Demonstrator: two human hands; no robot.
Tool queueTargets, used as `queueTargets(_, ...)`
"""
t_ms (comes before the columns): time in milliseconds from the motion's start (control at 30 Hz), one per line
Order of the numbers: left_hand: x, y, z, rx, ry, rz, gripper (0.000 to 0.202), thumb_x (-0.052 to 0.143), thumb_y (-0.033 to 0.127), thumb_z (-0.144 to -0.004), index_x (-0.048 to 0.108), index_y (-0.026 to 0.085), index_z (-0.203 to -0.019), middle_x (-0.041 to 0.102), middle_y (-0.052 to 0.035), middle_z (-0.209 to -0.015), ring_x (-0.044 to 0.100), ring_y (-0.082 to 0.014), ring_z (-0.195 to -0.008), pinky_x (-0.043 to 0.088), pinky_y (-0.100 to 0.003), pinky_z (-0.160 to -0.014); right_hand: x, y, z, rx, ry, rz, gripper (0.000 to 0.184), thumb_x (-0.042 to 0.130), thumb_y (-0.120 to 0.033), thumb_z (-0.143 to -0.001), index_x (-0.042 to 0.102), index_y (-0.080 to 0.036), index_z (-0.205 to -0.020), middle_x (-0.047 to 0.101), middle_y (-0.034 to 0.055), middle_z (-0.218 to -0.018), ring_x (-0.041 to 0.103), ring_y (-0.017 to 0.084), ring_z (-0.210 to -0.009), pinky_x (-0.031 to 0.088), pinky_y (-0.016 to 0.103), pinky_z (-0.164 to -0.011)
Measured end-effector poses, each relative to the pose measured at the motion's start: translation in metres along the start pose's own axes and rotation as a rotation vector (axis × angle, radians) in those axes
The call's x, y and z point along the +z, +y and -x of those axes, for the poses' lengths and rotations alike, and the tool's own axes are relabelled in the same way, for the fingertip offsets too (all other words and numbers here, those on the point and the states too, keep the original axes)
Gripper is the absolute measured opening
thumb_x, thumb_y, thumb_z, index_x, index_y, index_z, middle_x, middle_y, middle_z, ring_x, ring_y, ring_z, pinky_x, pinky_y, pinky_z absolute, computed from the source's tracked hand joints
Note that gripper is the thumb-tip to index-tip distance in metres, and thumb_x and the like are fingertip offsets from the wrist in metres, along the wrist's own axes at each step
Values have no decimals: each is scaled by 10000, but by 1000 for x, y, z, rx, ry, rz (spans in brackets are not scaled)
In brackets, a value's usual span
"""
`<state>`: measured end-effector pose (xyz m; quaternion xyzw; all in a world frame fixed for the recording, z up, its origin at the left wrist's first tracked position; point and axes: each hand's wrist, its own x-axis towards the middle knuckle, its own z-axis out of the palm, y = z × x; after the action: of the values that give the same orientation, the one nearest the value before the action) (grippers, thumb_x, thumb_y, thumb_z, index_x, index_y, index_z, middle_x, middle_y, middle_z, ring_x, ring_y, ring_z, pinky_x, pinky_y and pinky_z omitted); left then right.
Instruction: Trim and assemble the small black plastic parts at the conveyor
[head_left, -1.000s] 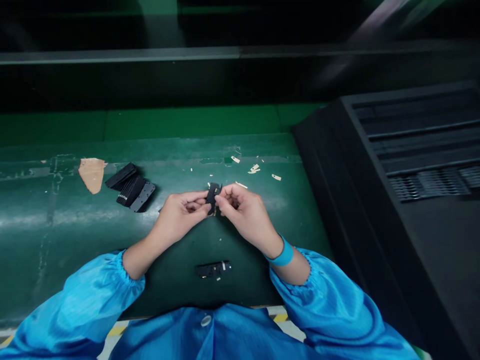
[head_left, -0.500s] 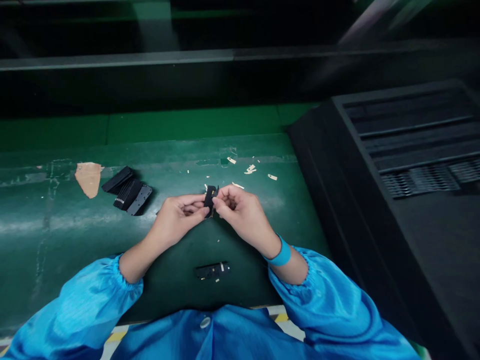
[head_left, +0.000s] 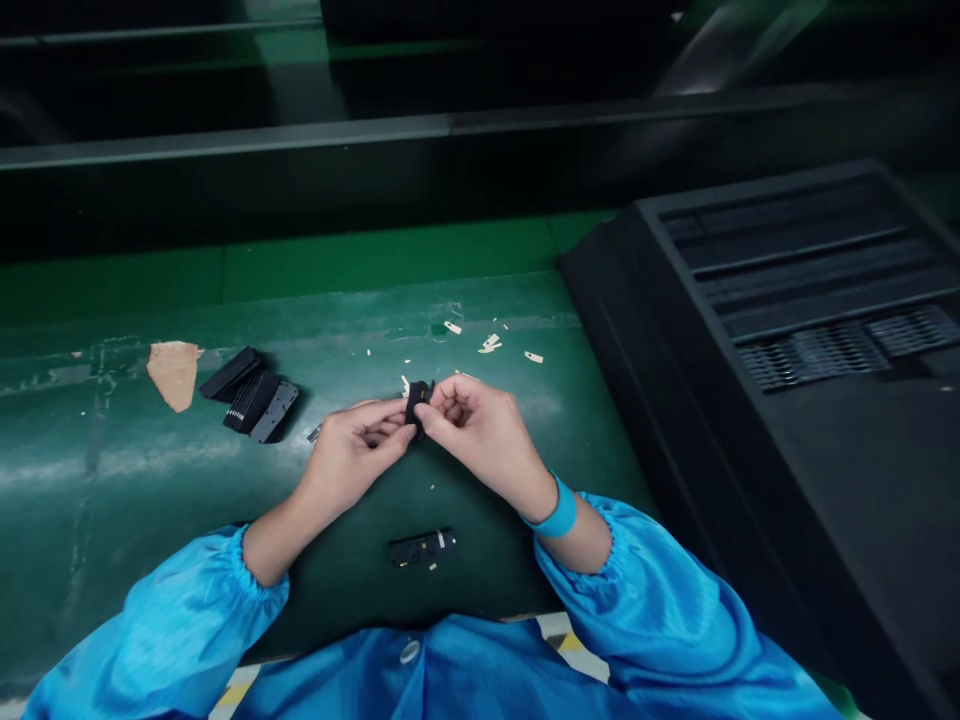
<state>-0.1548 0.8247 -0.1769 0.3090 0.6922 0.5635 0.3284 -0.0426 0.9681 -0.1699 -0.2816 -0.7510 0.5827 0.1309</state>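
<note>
Between my two hands is a small black plastic part (head_left: 417, 400) with a brassy spot on its face. My left hand (head_left: 360, 440) pinches it from the left side, thumb in front and fingers behind. On its right side my right hand (head_left: 480, 425) has thumb and forefinger closed on the part's upper area; the fingertips cover some of it. A similar black part (head_left: 421, 548) lies on the green mat nearer my body, with small light pieces on and beside it. Several small cream-coloured scraps (head_left: 490, 344) are scattered beyond my right hand.
To the left a pile of black plastic parts (head_left: 259, 400) lies beside a torn piece of tan cardboard (head_left: 173, 375). A large black tray (head_left: 810, 480) holding rows of dark parts (head_left: 825, 358) borders the green mat (head_left: 150, 520) on the right. A dark ledge (head_left: 300, 185) runs along the back.
My right thumb has shifted slightly left and down over the black part. The whole view has shifted a little; the things on the mat lie as before.
</note>
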Motion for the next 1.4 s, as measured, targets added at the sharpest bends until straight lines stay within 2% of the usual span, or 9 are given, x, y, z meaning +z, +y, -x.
queueTargets(267,1,-2,0,-170,2,137,391,826,358,-764,784,151,-1094,799,-54,-820,767,-185,-730,653,-300,-727,1,0,-1,-14,-2,-8,219,721,-350,-817,557,-227,-738,628,-35,-662,555,105,-561,460,243,-537)
queueTargets(500,0,1,-2,-246,-50,232,379,819,366,-793,773,146,-1099,800,-47,-880,774,-162,-774,645,-256,-759,0,0,1,-13,-12,45,176,732,-345,-827,612,-216,-842,652,-28,-691,603,122,-585,486,248,-557)
queueTargets(600,-1,2,-3,-270,-73,260,385,820,366,-797,769,143,-1106,801,-55,-918,776,-165,-787,648,-265,-777,-2,0,2,-44,-21,54,112,639,-318,-890,632,-208,-871,668,-14,-707,617,125,-589,480,249,-562)
queueTargets(733,0,3,-4,-268,-72,241,364,810,340,-803,765,144,-1107,798,-56,-922,779,-167,-790,644,-253,-766,-5,0,3,-94,-12,88,169,533,-297,-947,645,-204,-861,685,-1,-713,616,127,-590,457,251,-560)
queueTargets(1000,2,3,-3,-241,-45,234,322,781,361,-829,770,155,-1075,777,-28,-863,759,-146,-755,655,-267,-771,-4,-1,3,-102,5,123,161,547,-298,-934,659,-204,-864,684,-4,-697,590,121,-556,439,248,-534)
queueTargets(1133,4,3,-3,-231,-27,212,338,787,374,-813,769,151,-1067,767,-21,-820,747,-145,-717,657,-271,-740,-2,-2,4,-79,11,101,140,616,-324,-907,643,-216,-824,659,-15,-659,576,120,-534,441,244,-512)
queueTargets(1200,5,2,-3,-222,4,174,330,791,370,-802,764,141,-1039,757,-20,-801,735,-140,-697,650,-263,-720,-1,0,5,-118,35,157,143,630,-324,-912,634,-223,-810,660,-14,-661,579,123,-538,446,248,-525)
queueTargets(1333,9,0,0,-221,50,103,284,767,345,-816,742,130,-998,746,-27,-810,719,-136,-694,639,-261,-720,2,5,9,-330,121,452,143,564,-264,-968,650,-226,-860,696,19,-737,619,151,-628,448,286,-626)
queueTargets(1400,10,-1,1,-216,52,84,270,751,334,-826,737,133,-1005,746,-31,-821,722,-142,-711,639,-268,-734,4,7,11,-391,136,538,155,547,-251,-984,652,-220,-874,705,34,-764,624,163,-657,436,301,-645)
